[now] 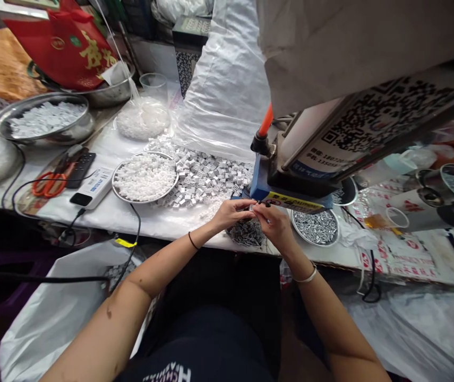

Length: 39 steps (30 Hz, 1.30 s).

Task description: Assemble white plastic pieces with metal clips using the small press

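"So, where's the piece being handled?"
"Small piece [253, 208], too tiny to identify, pinched where the left hand [231, 214] and right hand [273, 223] meet at the fingertips."
"Which step?"
"Close fingertip work, I'd judge. From there, white blocks [206, 178] lie at ten o'clock on the worktop [195, 232], metal pins [315, 228] past three, a dark heap [246, 233] at six."
"And the next move?"
"It calls for a steady pinch, minding the blue machine base [259, 183] at two."
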{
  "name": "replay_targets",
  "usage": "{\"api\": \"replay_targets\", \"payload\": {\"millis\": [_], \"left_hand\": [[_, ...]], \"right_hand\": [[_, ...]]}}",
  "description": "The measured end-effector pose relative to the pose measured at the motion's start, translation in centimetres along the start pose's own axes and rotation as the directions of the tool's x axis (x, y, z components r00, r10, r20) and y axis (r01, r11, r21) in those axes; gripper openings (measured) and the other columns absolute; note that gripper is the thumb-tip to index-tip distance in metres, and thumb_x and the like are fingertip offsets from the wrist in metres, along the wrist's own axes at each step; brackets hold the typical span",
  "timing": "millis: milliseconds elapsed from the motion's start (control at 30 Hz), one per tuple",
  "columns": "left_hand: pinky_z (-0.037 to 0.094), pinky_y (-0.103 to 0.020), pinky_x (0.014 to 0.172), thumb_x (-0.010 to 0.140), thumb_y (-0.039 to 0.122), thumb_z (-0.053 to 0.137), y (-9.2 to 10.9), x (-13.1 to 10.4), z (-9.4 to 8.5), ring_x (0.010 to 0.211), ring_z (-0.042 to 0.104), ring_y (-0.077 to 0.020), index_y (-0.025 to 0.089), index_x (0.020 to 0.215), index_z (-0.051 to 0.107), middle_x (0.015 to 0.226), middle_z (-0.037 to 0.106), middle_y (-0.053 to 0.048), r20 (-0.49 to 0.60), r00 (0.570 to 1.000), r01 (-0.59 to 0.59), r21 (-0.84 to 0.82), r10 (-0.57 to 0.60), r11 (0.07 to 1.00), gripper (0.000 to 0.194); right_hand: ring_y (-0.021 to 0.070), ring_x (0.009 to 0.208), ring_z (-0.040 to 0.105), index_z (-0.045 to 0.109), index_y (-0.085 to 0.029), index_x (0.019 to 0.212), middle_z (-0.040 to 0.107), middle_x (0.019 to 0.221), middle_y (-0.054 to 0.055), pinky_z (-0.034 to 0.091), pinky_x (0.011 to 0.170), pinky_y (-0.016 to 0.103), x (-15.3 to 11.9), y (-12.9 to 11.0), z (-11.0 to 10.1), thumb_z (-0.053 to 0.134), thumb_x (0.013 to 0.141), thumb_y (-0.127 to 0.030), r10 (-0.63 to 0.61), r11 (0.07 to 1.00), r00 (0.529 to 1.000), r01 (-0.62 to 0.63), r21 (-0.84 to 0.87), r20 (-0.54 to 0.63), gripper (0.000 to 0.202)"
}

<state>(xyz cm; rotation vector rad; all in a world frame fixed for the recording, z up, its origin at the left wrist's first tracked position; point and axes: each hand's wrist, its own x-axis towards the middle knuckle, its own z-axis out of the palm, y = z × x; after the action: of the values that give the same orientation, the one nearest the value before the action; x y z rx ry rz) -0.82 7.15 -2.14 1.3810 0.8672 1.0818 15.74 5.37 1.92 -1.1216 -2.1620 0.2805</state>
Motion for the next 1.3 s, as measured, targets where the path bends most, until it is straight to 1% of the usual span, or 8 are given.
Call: {"api": "replay_targets", "payload": {"millis": [300,467,600,700,800,900,1133,1300], "left_hand": [[0.046,-0.018,0.057,0.066,0.038,0.071,0.3,1.4,-0.8,0.062,0.059,-0.0113,0.014,0.091,0.073,0.072,0.070,-0.002,0.081,0.997,-0.009,0.210,-0.009,0.978,0.035],[0.046,-0.021,0.063,0.064,0.040,0.073,0.6,1.6,-1.0,0.069,0.062,-0.0146,0.014,0.087,0.073,0.074,0.070,-0.002,0.095,0.995,-0.032,0.232,0.010,0.972,0.035],[0.046,-0.024,0.078,0.061,0.036,0.076,1.3,1.7,-1.2,0.088,0.063,-0.0192,0.016,0.089,0.072,0.092,0.070,-0.004,0.131,0.991,-0.041,0.158,0.020,0.987,0.035],[0.045,-0.025,0.077,0.063,0.037,0.075,0.8,1.7,-1.1,0.087,0.062,-0.0170,0.014,0.094,0.070,0.099,0.069,-0.007,0.135,0.985,0.111,-0.038,-0.105,0.993,0.039],[0.044,-0.024,0.067,0.068,0.042,0.070,-0.4,1.6,-0.8,0.073,0.060,-0.0120,0.011,0.090,0.069,0.091,0.068,-0.009,0.115,0.964,0.258,-0.220,-0.238,0.941,0.038],[0.042,-0.023,0.068,0.069,0.042,0.070,-1.0,1.4,-0.4,0.073,0.059,-0.0109,0.011,0.088,0.069,0.091,0.068,-0.008,0.075,0.966,0.258,-0.295,-0.247,0.920,0.037],[0.038,-0.021,0.060,0.068,0.043,0.069,0.2,1.1,-0.1,0.064,0.053,-0.0088,0.013,0.084,0.065,0.075,0.063,-0.001,0.015,0.983,0.184,-0.096,-0.183,0.978,0.034],[0.034,-0.020,0.054,0.073,0.044,0.064,0.5,1.3,-0.1,0.055,0.046,-0.0074,0.014,0.080,0.062,0.061,0.052,0.004,0.042,0.983,0.177,0.066,-0.179,0.982,0.031]], "right_hand": [[0.0243,0.103,0.061,0.057,-0.015,0.122,0.066,0.111,0.012,0.050,0.090,0.038,-5.3,4.1,-0.1,0.037,0.081,-0.005,0.210,0.904,0.978,-0.196,-0.381,-0.004,0.046],[0.0304,0.123,0.046,0.047,0.000,0.128,0.054,0.127,0.022,0.041,0.100,0.044,-9.4,6.5,1.8,0.038,0.074,-0.001,0.171,0.810,0.978,-0.071,-0.582,0.117,0.055],[0.0251,0.111,0.056,0.059,-0.008,0.116,0.063,0.115,0.016,0.045,0.095,0.037,-8.7,6.8,0.7,0.039,0.078,-0.005,0.158,0.865,0.981,-0.082,-0.495,0.114,0.043],[0.0207,0.097,0.060,0.064,-0.015,0.108,0.068,0.104,0.010,0.047,0.088,0.033,-8.0,7.5,-1.7,0.040,0.086,-0.017,0.215,0.891,0.975,-0.218,-0.399,-0.053,0.032],[0.0260,0.098,0.054,0.064,-0.012,0.109,0.066,0.103,0.014,0.043,0.088,0.041,-8.6,9.3,-4.1,0.043,0.088,-0.029,0.304,0.771,0.916,-0.397,-0.498,-0.261,0.035],[0.0298,0.093,0.051,0.069,-0.010,0.094,0.065,0.094,0.016,0.040,0.085,0.047,-9.8,11.5,-5.1,0.048,0.084,-0.041,0.413,0.656,0.876,-0.476,-0.586,-0.250,0.039],[0.0262,0.080,0.050,0.068,-0.018,0.074,0.059,0.066,0.009,0.040,0.070,0.037,-9.7,12.7,-4.6,0.047,0.081,-0.041,0.565,0.625,0.768,-0.637,-0.451,-0.302,0.032],[0.0272,0.082,0.054,0.064,-0.015,0.081,0.062,0.075,0.013,0.042,0.073,0.038,-9.5,12.0,-5.0,0.046,0.083,-0.036,0.487,0.662,0.812,-0.583,-0.471,-0.321,0.028]]}}
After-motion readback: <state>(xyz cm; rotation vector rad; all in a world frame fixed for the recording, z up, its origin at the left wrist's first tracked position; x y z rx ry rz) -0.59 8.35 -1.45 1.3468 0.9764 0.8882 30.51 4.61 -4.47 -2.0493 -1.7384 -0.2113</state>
